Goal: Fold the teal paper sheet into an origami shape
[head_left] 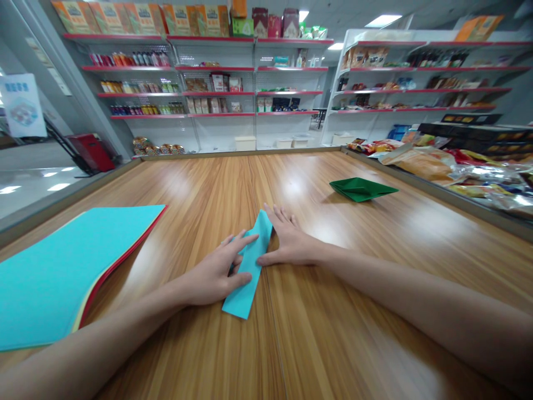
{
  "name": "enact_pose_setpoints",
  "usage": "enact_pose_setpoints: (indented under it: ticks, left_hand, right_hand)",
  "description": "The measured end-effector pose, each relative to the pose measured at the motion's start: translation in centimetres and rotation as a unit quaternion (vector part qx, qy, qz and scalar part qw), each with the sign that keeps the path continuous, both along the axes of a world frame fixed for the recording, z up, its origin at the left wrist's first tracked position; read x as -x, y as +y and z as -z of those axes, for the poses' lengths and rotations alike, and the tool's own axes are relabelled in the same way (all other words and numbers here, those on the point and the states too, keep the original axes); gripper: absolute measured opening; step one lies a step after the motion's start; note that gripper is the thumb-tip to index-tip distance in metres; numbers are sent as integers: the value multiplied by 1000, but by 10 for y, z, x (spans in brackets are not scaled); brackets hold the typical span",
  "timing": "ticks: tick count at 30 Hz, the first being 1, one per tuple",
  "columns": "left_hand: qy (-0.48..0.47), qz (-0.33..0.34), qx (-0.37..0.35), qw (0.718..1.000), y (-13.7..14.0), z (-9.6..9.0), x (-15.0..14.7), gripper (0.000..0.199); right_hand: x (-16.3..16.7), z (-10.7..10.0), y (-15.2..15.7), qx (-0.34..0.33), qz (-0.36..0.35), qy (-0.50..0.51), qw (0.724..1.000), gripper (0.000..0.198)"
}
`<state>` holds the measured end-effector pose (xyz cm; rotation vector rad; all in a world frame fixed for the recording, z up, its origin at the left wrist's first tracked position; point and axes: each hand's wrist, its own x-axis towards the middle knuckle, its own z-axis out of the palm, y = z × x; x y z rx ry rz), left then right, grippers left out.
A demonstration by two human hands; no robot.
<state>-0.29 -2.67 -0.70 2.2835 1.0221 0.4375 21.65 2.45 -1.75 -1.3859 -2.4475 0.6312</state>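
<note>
A narrow folded strip of cyan paper [249, 278] lies slanted on the wooden table in front of me, its upper end slightly raised. My left hand [219, 269] is on its left side, index finger and thumb resting on top, the other fingers bent around a cyan flap at that edge. Along the right edge, my right hand [293, 241] has its fingers spread, with thumb and fingertips touching the paper. Part of the left flap is hidden by my left fingers. Farther right sits a folded dark green paper shape [362, 189].
At the left lies a stack of coloured paper sheets [83, 250], cyan on top with red and pale yellow edges below. Packaged snacks [437, 164] and black boxes are piled beyond the table's right edge. Stocked shelves [212, 69] stand behind; a red case [91, 153] is at left.
</note>
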Motion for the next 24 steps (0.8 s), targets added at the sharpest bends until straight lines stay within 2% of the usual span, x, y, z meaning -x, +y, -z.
enact_pose_setpoints:
  ticks: [7,16,24]
  left_hand:
    - [12,-8,8,1000,3,2,-4,66]
    - [18,3,21,1000,5,2,0,71]
    - [35,8,17,999,0,-1,0,68]
  right_hand:
    - [11,-1,-19,-6,-60,-2,998,139]
    - [15,-5,-15,44,-37,1,998,142]
    - [4,-3,-1,43,12,12,999,142]
